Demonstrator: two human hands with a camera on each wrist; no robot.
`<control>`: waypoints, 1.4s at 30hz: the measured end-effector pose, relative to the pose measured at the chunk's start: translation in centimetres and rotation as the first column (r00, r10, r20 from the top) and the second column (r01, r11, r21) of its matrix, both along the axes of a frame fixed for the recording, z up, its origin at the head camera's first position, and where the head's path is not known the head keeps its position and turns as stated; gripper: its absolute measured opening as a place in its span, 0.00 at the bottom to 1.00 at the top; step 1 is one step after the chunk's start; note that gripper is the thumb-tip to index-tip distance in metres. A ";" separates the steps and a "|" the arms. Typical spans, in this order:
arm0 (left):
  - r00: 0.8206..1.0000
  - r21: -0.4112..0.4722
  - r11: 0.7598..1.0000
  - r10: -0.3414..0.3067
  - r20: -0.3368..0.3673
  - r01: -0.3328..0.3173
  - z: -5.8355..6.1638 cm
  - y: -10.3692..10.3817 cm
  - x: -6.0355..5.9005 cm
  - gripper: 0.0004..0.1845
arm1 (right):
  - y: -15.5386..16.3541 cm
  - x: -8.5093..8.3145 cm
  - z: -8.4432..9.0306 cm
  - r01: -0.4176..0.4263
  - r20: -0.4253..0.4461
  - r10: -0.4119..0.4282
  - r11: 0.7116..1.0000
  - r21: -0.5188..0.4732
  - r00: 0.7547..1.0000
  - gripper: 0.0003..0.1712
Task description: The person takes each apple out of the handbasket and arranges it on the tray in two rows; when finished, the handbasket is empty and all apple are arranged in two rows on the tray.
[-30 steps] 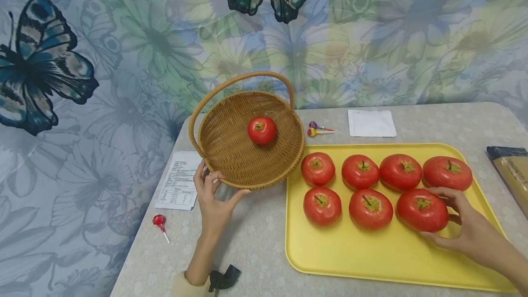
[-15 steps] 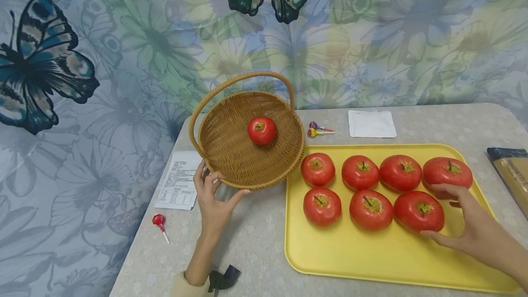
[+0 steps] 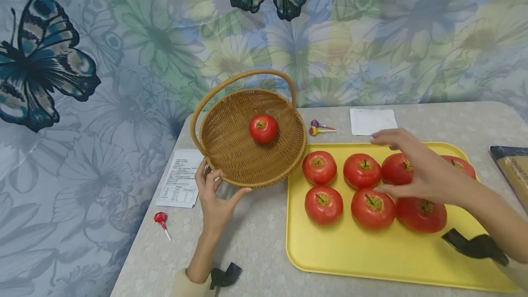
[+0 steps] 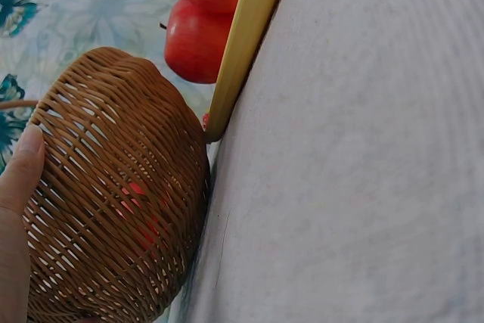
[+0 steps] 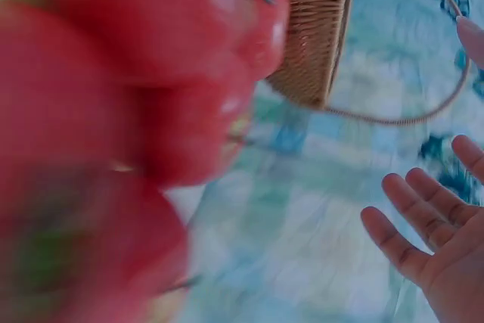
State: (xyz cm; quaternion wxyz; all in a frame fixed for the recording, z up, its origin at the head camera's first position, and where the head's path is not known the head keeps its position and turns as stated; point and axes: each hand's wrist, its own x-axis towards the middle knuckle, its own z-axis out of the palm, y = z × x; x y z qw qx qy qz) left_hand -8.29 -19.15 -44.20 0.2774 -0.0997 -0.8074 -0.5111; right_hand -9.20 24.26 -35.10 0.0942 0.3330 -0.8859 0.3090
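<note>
From the head view, the left hand [image 3: 214,196] grips the near rim of the round woven wicker basket [image 3: 231,150], which holds one red tomato [image 3: 263,128]. The right hand [image 3: 416,171] hovers released, fingers spread, over the far-row tomatoes on the yellow plastic tray [image 3: 371,255]. Only the right wrist view shows its bare palm [image 5: 446,255]; the left wrist view shows the thumb [image 4: 19,172] pressed on the basket's weave.

right hand [image 3: 420,173] hides two apples | wrist-view apples [image 5: 113,111] blurred
</note>
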 end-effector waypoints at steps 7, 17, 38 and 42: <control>1.000 -0.004 1.000 0.009 -0.016 -0.009 -1.6 -1.2 -0.6 0.34 | -7.7 -7.7 2.3 -0.208 0.100 0.206 0.978 0.017 0.974 0.44; 1.000 0.001 1.000 0.016 -0.008 -0.016 -1.0 -0.9 -0.4 0.34 | -17.3 -15.5 0.9 -0.282 0.257 0.241 0.949 0.139 0.936 0.45; 1.000 -0.033 0.999 0.016 0.002 -0.016 -1.5 -0.8 -0.7 0.34 | -22.4 -19.1 -2.4 -0.345 0.448 0.193 0.894 0.286 0.873 0.45; 1.000 -0.043 0.999 0.021 0.011 -0.020 -1.4 -0.9 -0.6 0.35 | -22.6 -19.1 -2.8 -0.324 0.415 0.196 0.909 0.264 0.888 0.42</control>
